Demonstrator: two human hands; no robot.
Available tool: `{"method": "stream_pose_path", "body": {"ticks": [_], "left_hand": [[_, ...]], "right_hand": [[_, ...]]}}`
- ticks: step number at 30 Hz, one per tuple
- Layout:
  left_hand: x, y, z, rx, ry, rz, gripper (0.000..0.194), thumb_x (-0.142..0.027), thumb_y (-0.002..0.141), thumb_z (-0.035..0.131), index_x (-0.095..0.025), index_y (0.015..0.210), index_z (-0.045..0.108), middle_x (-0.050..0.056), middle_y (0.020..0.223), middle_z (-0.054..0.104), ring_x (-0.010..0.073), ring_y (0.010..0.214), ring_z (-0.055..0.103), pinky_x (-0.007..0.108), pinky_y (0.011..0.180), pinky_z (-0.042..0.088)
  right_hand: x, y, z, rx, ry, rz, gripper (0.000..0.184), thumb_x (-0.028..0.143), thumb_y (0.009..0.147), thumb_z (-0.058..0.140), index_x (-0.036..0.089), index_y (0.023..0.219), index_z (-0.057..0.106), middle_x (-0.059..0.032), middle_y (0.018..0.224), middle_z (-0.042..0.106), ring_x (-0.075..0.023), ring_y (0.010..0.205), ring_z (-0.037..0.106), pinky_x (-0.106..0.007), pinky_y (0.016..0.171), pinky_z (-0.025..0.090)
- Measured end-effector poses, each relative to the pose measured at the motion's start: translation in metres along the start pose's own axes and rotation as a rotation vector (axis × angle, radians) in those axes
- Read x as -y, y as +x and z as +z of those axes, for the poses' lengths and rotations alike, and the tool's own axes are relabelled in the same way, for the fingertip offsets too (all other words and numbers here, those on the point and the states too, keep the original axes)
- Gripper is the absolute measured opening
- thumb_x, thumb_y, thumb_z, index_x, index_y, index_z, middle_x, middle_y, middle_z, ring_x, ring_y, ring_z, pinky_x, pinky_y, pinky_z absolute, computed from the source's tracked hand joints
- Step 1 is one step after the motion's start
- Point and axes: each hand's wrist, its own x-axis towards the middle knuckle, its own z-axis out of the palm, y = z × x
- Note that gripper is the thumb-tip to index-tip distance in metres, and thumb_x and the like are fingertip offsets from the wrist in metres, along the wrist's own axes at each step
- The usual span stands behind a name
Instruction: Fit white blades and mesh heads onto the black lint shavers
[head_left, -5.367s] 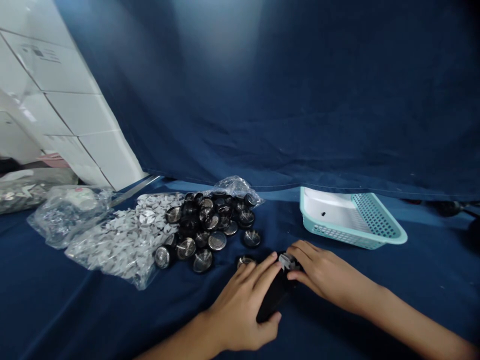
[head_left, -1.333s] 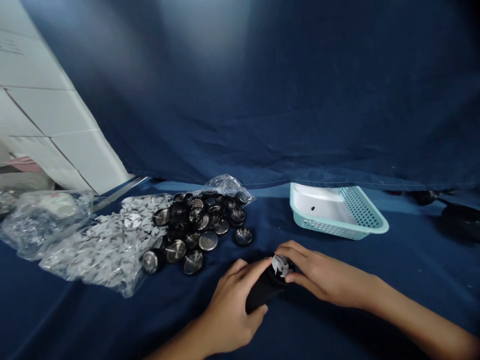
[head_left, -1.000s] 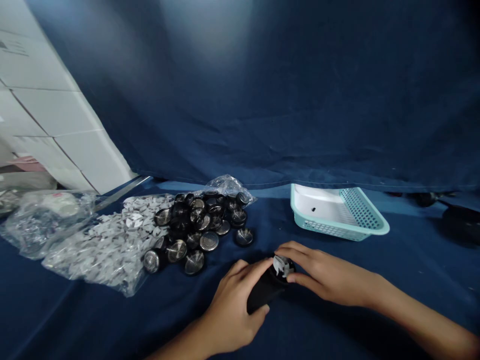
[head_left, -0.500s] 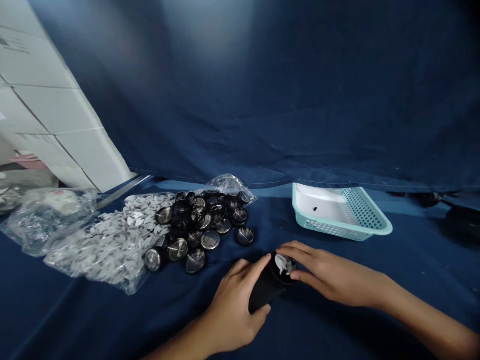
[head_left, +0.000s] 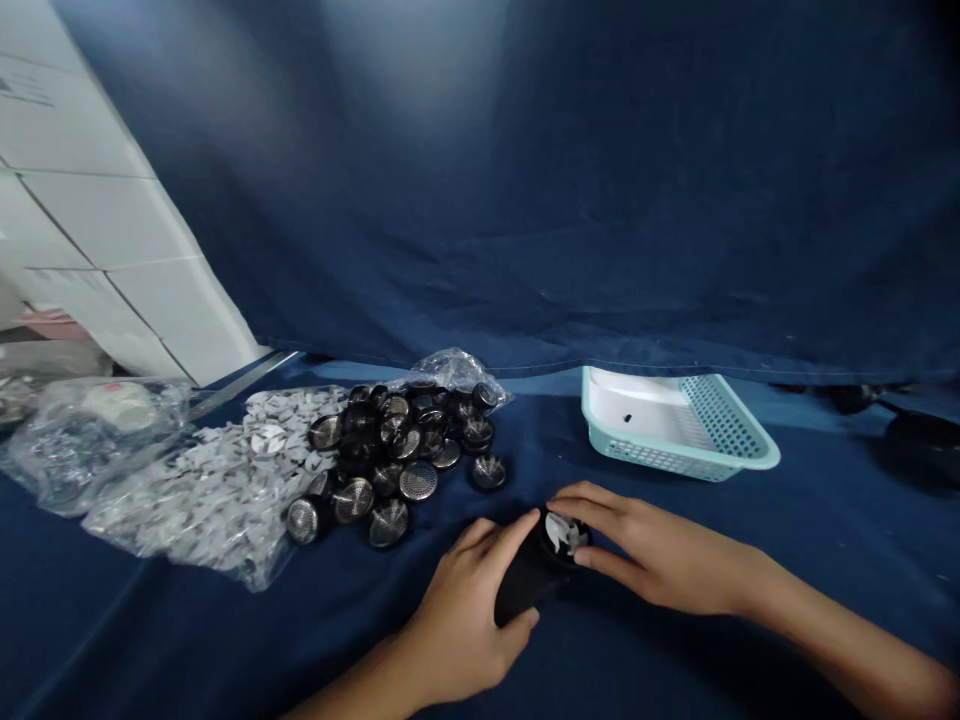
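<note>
My left hand (head_left: 461, 610) is wrapped around a black cylinder (head_left: 517, 585) that tilts up toward the right. At its upper end a black round cap (head_left: 550, 562) shows, with a white and grey plastic piece (head_left: 559, 532) inside its rim. From the right, my right hand (head_left: 649, 550) grips this cap, index finger along the far side and thumb on the near side. The palm side of the left hand hides part of the cylinder. How the cap joins the cylinder I cannot tell.
A heap of black round caps with perforated metal faces (head_left: 418, 481) lies left of my hands. Beside it, small white plastic pieces (head_left: 225, 480) spill from a clear bag (head_left: 255, 575). A turquoise basket (head_left: 675, 460) stands at the back right. White boxes (head_left: 112, 220) are stacked far left.
The white and grey piece sits a little differently inside the rim, and my right fingertips have shifted slightly left. My left hand keeps its hold on the cylinder.
</note>
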Motion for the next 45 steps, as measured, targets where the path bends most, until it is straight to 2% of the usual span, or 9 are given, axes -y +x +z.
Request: {"method": "stream_pose_path", "body": {"ticks": [4,9,14,19,24,32,39,45], "left_hand": [[0.0008,0.0009,-0.0004,0.002,-0.004,-0.005,0.083,-0.018,0.074,0.062,-0.029,0.147,0.024,0.007,0.129,0.053,0.0264,0.116,0.048,0.046,0.101,0.043],[0.0,0.0017,-0.0015,-0.002,-0.011,-0.002,0.083,-0.019,0.075,0.062,-0.03,0.148,0.023,0.007,0.131,0.052,0.0265,0.117,0.048,0.046,0.102,0.042],[-0.0003,0.0003,-0.0017,0.016,-0.004,-0.014,0.084,-0.019,0.075,0.062,-0.031,0.148,0.022,0.005,0.131,0.052,0.0266,0.119,0.047,0.046,0.102,0.042],[0.0007,-0.0003,-0.0009,0.018,-0.005,-0.01,0.085,-0.019,0.075,0.063,-0.031,0.148,0.022,0.005,0.131,0.052,0.0262,0.118,0.046,0.046,0.102,0.041],[-0.0009,0.0001,-0.0006,0.002,-0.022,-0.023,0.085,-0.018,0.074,0.063,-0.032,0.148,0.023,0.004,0.131,0.052,0.0244,0.118,0.046,0.042,0.103,0.041],[-0.0013,0.0007,-0.001,0.013,-0.025,-0.021,0.084,-0.018,0.074,0.063,-0.031,0.148,0.023,0.004,0.131,0.053,0.024,0.118,0.046,0.042,0.103,0.041],[-0.0006,0.0011,-0.0004,0.006,-0.018,-0.019,0.085,-0.018,0.074,0.062,-0.031,0.148,0.022,0.004,0.131,0.052,0.0244,0.118,0.046,0.043,0.103,0.04],[-0.0008,0.0012,-0.0026,0.024,-0.014,-0.015,0.084,-0.019,0.075,0.063,-0.031,0.148,0.022,0.005,0.129,0.053,0.0253,0.117,0.047,0.043,0.101,0.042]], "right_hand": [[-0.0009,0.0029,-0.001,-0.013,0.017,0.002,0.047,0.034,0.096,0.049,0.028,0.141,0.042,-0.0053,0.135,0.05,-0.021,0.118,0.055,-0.037,0.106,0.043],[-0.004,0.004,-0.0033,-0.004,0.009,0.014,0.047,0.037,0.095,0.05,0.028,0.14,0.046,-0.0055,0.138,0.051,-0.0233,0.122,0.053,-0.04,0.108,0.041],[-0.0079,0.0001,-0.006,0.024,-0.025,0.073,0.055,0.045,0.094,0.049,0.028,0.145,0.037,-0.0081,0.143,0.047,-0.0267,0.128,0.048,-0.044,0.108,0.039],[-0.0062,0.0003,-0.0088,-0.047,0.022,0.009,0.034,0.034,0.094,0.052,0.027,0.127,0.053,-0.0049,0.122,0.061,-0.0211,0.11,0.059,-0.038,0.097,0.048],[-0.0034,0.004,-0.0077,-0.066,0.032,-0.03,0.021,0.031,0.094,0.051,0.023,0.111,0.059,-0.0043,0.111,0.064,-0.0186,0.102,0.061,-0.035,0.094,0.048],[-0.0069,0.0052,-0.0059,-0.104,0.041,-0.066,0.021,0.025,0.092,0.054,0.024,0.113,0.06,-0.0046,0.116,0.062,-0.0183,0.108,0.06,-0.035,0.098,0.046],[-0.0059,0.0067,-0.0024,-0.097,0.06,-0.037,0.016,0.023,0.091,0.055,0.024,0.107,0.06,-0.0031,0.115,0.062,-0.0172,0.106,0.06,-0.035,0.097,0.046],[-0.0055,0.0034,-0.0087,-0.069,0.001,-0.015,0.021,0.032,0.094,0.052,0.026,0.111,0.063,-0.0056,0.126,0.057,-0.0203,0.114,0.058,-0.038,0.099,0.045]]}}
